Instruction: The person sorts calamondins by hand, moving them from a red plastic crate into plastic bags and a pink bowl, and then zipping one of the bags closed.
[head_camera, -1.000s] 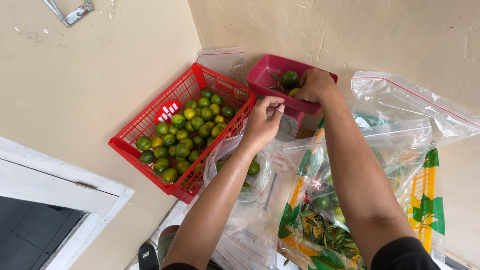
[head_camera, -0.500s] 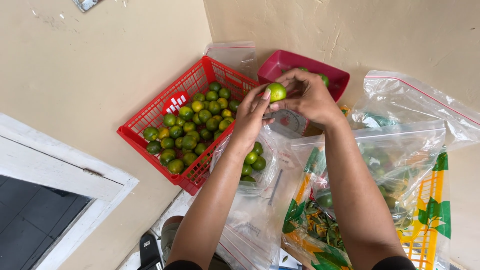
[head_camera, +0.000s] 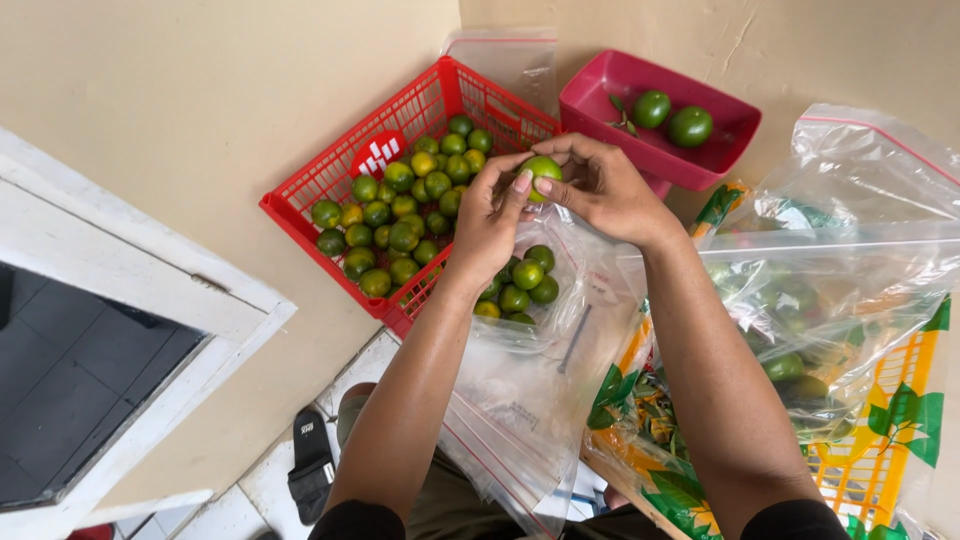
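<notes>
A lime is pinched between the fingertips of the left hand and right hand, directly above the open bag; it is best turned gently and kept over the bag mouth.

A small round green lime, tinged yellow, is pinched between the fingertips of the left hand and the right hand. Directly below the hands, an open clear plastic bag holds a small cluster of similar green limes, lying loose at its bottom.
</notes>
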